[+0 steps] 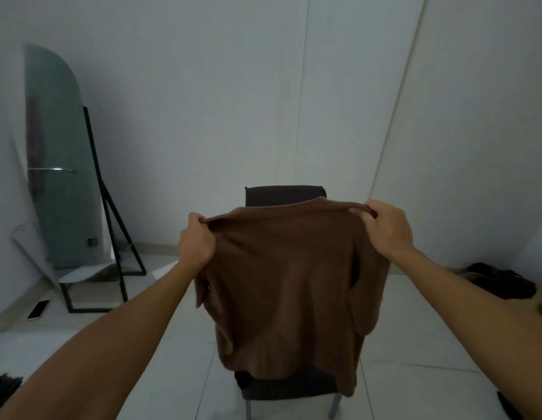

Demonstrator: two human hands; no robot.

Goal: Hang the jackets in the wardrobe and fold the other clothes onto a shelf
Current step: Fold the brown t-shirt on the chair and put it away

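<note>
A tall arched floor mirror on a black metal stand [62,165] leans at the far left. The left hand [195,242] grips one shoulder of the brown soft-fabric shirt [286,286], held up over a dark upholstered chair [286,195]; the right hand [386,227] pinches the other shoulder. Dark clothes [500,280] lie on the floor, far right.

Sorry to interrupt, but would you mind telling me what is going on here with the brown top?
A person is holding up a brown garment by its upper edge, the left hand gripping one corner and the right hand the other. It hangs spread out in front of a dark chair. It is neither folded nor hung yet. More dark clothing lies on the floor at the right.
</note>
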